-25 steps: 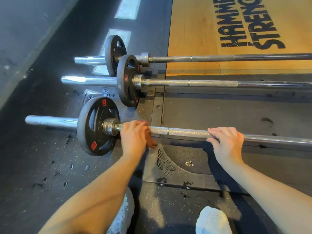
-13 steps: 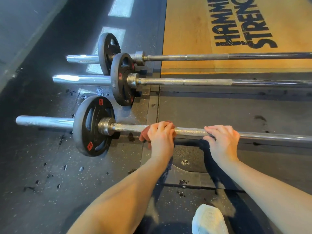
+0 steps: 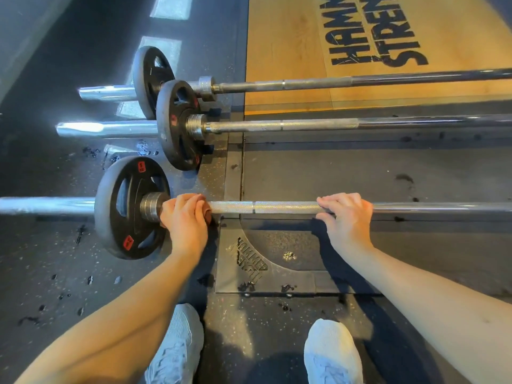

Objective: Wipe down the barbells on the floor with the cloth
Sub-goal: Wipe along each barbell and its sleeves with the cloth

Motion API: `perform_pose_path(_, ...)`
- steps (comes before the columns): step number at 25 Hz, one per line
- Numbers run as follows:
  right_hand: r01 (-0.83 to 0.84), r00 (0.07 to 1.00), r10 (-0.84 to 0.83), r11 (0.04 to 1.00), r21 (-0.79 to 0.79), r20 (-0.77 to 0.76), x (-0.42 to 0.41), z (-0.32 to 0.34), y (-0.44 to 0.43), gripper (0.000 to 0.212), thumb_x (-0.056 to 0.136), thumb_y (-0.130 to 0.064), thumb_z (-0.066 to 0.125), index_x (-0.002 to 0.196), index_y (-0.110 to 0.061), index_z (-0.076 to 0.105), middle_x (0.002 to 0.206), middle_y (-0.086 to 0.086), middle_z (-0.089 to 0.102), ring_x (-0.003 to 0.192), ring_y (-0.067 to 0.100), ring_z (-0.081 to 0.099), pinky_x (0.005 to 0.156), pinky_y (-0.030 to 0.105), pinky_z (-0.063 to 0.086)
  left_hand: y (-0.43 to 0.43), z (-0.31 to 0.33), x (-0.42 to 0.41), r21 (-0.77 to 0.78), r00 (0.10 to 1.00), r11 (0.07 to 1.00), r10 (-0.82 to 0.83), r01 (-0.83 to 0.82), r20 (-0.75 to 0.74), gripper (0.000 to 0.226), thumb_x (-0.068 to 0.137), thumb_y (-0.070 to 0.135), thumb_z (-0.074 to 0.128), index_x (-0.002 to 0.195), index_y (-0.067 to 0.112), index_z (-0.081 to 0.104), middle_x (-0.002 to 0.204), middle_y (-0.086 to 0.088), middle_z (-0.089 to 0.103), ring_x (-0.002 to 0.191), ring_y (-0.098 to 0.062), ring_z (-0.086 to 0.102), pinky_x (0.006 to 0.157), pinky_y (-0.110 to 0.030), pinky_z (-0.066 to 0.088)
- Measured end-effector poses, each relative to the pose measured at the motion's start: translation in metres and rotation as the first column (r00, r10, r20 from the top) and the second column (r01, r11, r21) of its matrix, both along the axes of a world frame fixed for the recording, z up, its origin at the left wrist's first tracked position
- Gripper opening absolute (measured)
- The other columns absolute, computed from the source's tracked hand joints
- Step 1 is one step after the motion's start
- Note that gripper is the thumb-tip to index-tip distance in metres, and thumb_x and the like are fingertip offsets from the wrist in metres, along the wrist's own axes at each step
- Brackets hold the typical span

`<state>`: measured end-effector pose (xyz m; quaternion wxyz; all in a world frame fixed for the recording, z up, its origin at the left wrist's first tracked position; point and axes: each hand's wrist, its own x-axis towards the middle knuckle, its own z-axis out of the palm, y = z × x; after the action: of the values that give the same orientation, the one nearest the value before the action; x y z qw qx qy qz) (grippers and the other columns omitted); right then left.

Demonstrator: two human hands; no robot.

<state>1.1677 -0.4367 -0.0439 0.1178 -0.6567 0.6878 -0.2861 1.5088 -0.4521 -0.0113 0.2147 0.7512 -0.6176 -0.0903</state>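
- While the cloth point(image 3: 207, 215) is gripped round the nearest barbell point(image 3: 277, 207) by the left hand point(image 3: 184, 218), against its collar point(image 3: 151, 207) at the edge of the platform point(image 3: 318, 173), knuckles could be jammed.
- Were the right hand's point(image 3: 346, 216) curled hold eased, the barbell could be rolled.

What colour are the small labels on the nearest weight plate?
Red labels, best seen in the head view.

Dark speckled rubber floor point(image 3: 50, 259) fills the 7 to 11 o'clock side, littered with small black chips point(image 3: 89, 279) at 8 o'clock. Pale patches of light point(image 3: 171, 6) lie at 11 o'clock. A wooden platform point(image 3: 279, 51) with black lettering point(image 3: 374, 42) sits at 1 o'clock, bordered by grey matting point(image 3: 332, 173). A metal corner plate point(image 3: 277, 284) lies near centre.
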Motion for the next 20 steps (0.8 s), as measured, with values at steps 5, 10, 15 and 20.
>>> perform_pose_path(5, -0.079, 0.997, 0.081, 0.99, 0.114, -0.006, -0.003, 0.016, -0.004, 0.027, 0.087, -0.018, 0.08, 0.114, -0.022, 0.078, 0.108, -0.008, 0.07, 0.106, 0.021, 0.053, 0.091, 0.041, 0.034, 0.006, 0.007, -0.127, 0.129, 0.928, 0.925, -0.368, 0.358, 0.064, 0.033, 0.102, 0.035, 0.05, 0.131, 0.027, 0.063, 0.132, 0.005, 0.056, 0.115, -0.016, 0.04, 0.099, -0.032, 0.03)
perform_pose_path(10, -0.232, 0.964, 0.265, 0.895, 0.381, -0.036, -0.043, 0.051, -0.015, 0.063, 0.096, -0.028, 0.069, 0.153, -0.024, 0.044, 0.149, -0.004, 0.052, 0.138, 0.021, 0.041, 0.117, 0.043, 0.024, -0.009, 0.007, -0.157, 0.216, 0.863, 0.873, -0.476, 0.438, 0.17, 0.031, 0.103, 0.042, 0.049, 0.133, 0.036, 0.056, 0.135, 0.007, 0.051, 0.12, -0.02, 0.04, 0.103, -0.039, 0.034)
perform_pose_path(15, -0.285, 0.896, 0.442, 0.648, 0.706, -0.045, -0.067, 0.057, -0.036, 0.055, 0.105, -0.043, 0.05, 0.157, -0.034, 0.034, 0.156, -0.006, 0.045, 0.14, 0.022, 0.046, 0.116, 0.044, 0.039, -0.016, 0.011, -0.153, 0.283, 0.837, 0.83, -0.53, 0.48, 0.137, 0.034, 0.103, 0.046, 0.046, 0.135, 0.038, 0.054, 0.136, 0.007, 0.049, 0.122, -0.019, 0.039, 0.106, -0.038, 0.032)
perform_pose_path(20, -0.296, 0.894, 0.438, 0.738, 0.607, -0.096, -0.064, 0.048, -0.038, 0.03, 0.103, -0.036, 0.056, 0.132, -0.03, 0.059, 0.118, -0.005, 0.066, 0.105, 0.019, 0.058, 0.096, 0.039, 0.047, -0.022, 0.01, -0.149, 0.244, 0.837, 0.835, -0.532, 0.493, 0.129, 0.032, 0.106, 0.045, 0.04, 0.13, 0.038, 0.058, 0.131, 0.009, 0.053, 0.118, -0.017, 0.04, 0.102, -0.037, 0.03)
